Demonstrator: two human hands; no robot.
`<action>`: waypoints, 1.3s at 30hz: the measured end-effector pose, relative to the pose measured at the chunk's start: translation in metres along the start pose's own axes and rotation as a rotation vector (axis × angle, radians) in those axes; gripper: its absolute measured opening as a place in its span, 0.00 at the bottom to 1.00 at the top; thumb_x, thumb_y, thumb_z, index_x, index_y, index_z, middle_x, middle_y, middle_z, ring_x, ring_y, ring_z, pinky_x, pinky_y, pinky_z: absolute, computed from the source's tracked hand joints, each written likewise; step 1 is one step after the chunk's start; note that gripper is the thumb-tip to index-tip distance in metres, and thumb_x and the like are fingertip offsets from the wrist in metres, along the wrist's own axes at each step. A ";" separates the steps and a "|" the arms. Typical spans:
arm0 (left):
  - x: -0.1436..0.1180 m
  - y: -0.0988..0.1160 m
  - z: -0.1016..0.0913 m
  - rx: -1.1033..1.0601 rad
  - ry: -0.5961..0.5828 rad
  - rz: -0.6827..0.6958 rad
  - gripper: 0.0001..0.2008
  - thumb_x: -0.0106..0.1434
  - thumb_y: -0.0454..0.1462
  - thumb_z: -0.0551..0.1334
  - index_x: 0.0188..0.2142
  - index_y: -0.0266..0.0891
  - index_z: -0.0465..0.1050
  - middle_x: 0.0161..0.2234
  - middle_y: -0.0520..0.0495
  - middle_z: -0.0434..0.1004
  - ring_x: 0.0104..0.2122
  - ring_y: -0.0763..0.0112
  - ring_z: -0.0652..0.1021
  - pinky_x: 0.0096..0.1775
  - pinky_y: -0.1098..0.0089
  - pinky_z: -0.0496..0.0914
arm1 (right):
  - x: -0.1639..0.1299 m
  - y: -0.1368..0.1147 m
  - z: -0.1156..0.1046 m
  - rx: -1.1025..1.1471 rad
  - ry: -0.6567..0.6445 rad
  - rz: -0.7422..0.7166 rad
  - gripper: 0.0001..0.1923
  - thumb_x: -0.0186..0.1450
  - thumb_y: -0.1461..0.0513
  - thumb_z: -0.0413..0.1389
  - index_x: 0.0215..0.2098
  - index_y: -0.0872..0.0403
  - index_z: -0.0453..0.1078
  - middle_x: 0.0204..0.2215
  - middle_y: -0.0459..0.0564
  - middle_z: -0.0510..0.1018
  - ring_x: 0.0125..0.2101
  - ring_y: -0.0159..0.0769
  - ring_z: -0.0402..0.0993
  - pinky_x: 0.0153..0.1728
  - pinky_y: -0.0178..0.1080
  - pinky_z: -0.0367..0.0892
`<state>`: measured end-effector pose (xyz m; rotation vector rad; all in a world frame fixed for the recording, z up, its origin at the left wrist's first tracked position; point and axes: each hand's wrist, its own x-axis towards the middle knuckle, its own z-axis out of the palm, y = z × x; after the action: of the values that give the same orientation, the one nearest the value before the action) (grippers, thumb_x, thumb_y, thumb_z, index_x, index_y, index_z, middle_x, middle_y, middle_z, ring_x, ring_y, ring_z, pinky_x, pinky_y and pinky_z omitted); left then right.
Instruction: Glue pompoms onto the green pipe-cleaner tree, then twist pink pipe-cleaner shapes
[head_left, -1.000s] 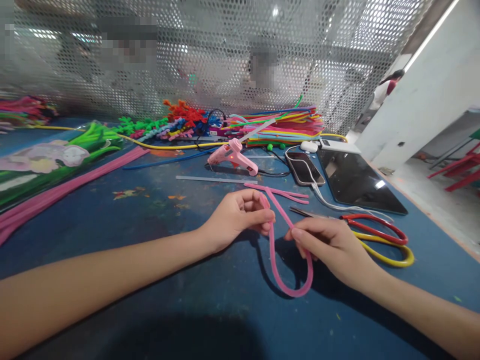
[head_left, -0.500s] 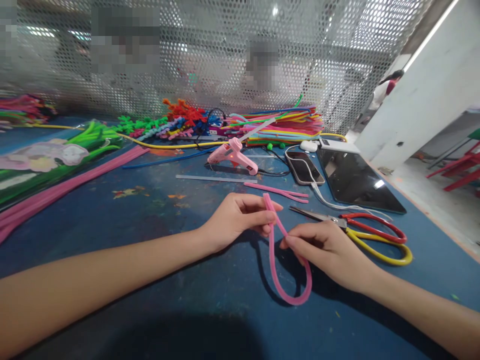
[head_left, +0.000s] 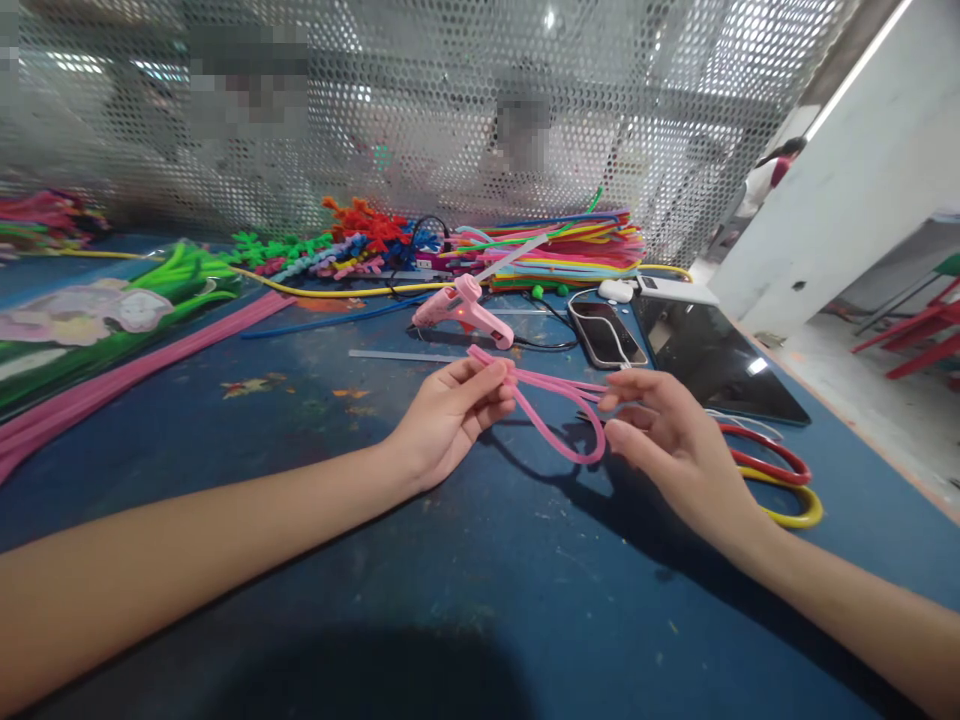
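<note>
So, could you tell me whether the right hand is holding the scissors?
No, the scissors lie on the table beside the right hand.

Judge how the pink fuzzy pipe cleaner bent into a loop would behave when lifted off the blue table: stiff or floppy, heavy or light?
The pink fuzzy pipe cleaner probably bends easily yet keeps its shape: its loop stands open in the air, pinched at one end by the left hand. It looks light, since the fingertips alone carry it. Its fuzzy surface likely resists slipping; the right hand touches it only lightly.

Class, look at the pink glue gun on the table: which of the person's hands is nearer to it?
Left. The left hand sits just in front of the glue gun, pinching a pink pipe cleaner. The right hand is farther off to the gun's right, over the scissors.
</note>
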<state>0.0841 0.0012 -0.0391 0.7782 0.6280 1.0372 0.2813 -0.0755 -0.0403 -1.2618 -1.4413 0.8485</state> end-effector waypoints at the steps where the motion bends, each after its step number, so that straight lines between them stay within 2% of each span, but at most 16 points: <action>1: 0.001 0.000 0.000 -0.002 0.014 0.006 0.04 0.51 0.32 0.69 0.26 0.33 0.75 0.22 0.52 0.75 0.23 0.81 0.75 0.29 0.81 0.74 | 0.001 0.001 -0.002 -0.071 -0.009 -0.022 0.22 0.58 0.54 0.59 0.48 0.50 0.61 0.37 0.48 0.71 0.28 0.30 0.69 0.25 0.33 0.66; 3: 0.001 0.001 0.001 0.009 0.030 0.023 0.04 0.52 0.31 0.68 0.26 0.33 0.75 0.22 0.52 0.74 0.23 0.81 0.75 0.30 0.81 0.74 | 0.001 0.001 -0.006 -0.255 -0.053 -0.068 0.26 0.55 0.53 0.62 0.49 0.50 0.62 0.36 0.49 0.73 0.28 0.32 0.70 0.27 0.35 0.68; 5: 0.000 0.001 0.002 0.007 0.050 0.039 0.03 0.53 0.31 0.68 0.26 0.33 0.75 0.22 0.52 0.74 0.23 0.81 0.75 0.30 0.81 0.74 | 0.001 0.002 -0.008 -0.451 -0.089 -0.162 0.27 0.56 0.53 0.61 0.51 0.50 0.63 0.34 0.48 0.74 0.27 0.32 0.71 0.29 0.36 0.68; 8: 0.000 0.001 0.002 -0.028 0.079 0.047 0.03 0.54 0.30 0.67 0.26 0.33 0.74 0.22 0.52 0.74 0.22 0.81 0.75 0.29 0.81 0.74 | 0.000 0.004 -0.009 -0.664 -0.150 -0.383 0.15 0.61 0.55 0.57 0.45 0.50 0.69 0.30 0.48 0.74 0.27 0.32 0.70 0.29 0.35 0.67; 10: 0.001 0.001 0.002 -0.050 0.093 0.044 0.03 0.55 0.30 0.66 0.26 0.32 0.73 0.22 0.52 0.74 0.22 0.81 0.74 0.29 0.80 0.74 | 0.000 0.005 -0.008 -0.721 -0.191 -0.472 0.10 0.63 0.57 0.54 0.40 0.51 0.71 0.29 0.49 0.75 0.27 0.32 0.71 0.28 0.34 0.66; 15: 0.002 0.002 0.003 -0.060 0.120 0.045 0.03 0.57 0.28 0.64 0.26 0.31 0.73 0.22 0.52 0.73 0.22 0.81 0.74 0.29 0.80 0.74 | 0.003 0.006 -0.008 -0.697 -0.207 -0.465 0.09 0.64 0.59 0.53 0.39 0.51 0.73 0.33 0.51 0.77 0.33 0.35 0.74 0.35 0.37 0.69; 23: 0.008 0.002 -0.002 -0.006 0.136 0.101 0.03 0.56 0.30 0.65 0.27 0.31 0.74 0.22 0.51 0.74 0.23 0.81 0.74 0.30 0.79 0.74 | 0.001 0.004 -0.010 -0.695 -0.069 -0.603 0.07 0.63 0.63 0.54 0.35 0.48 0.75 0.34 0.48 0.80 0.35 0.35 0.77 0.38 0.37 0.72; 28: 0.009 0.001 -0.003 0.009 0.126 0.097 0.03 0.55 0.30 0.65 0.26 0.31 0.74 0.22 0.51 0.74 0.23 0.81 0.74 0.30 0.79 0.74 | -0.004 -0.001 -0.008 -0.678 0.067 -0.747 0.07 0.60 0.66 0.58 0.34 0.49 0.76 0.31 0.45 0.81 0.32 0.33 0.78 0.36 0.34 0.74; 31: 0.009 0.001 -0.003 0.012 0.125 0.102 0.03 0.55 0.29 0.65 0.26 0.32 0.75 0.21 0.52 0.74 0.23 0.81 0.75 0.29 0.79 0.74 | -0.004 -0.003 -0.008 -0.656 0.105 -0.813 0.07 0.58 0.69 0.59 0.34 0.51 0.75 0.30 0.46 0.81 0.31 0.31 0.78 0.36 0.31 0.74; 39: 0.009 0.000 -0.003 0.013 0.126 0.105 0.05 0.58 0.28 0.62 0.26 0.32 0.75 0.21 0.52 0.74 0.22 0.81 0.75 0.29 0.79 0.74 | -0.006 -0.005 -0.008 -0.767 0.152 -0.788 0.04 0.59 0.66 0.60 0.32 0.51 0.74 0.27 0.44 0.81 0.26 0.30 0.78 0.30 0.28 0.73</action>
<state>0.0849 0.0100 -0.0413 0.7676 0.7080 1.1860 0.2876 -0.0831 -0.0346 -1.0774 -1.9982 -0.3609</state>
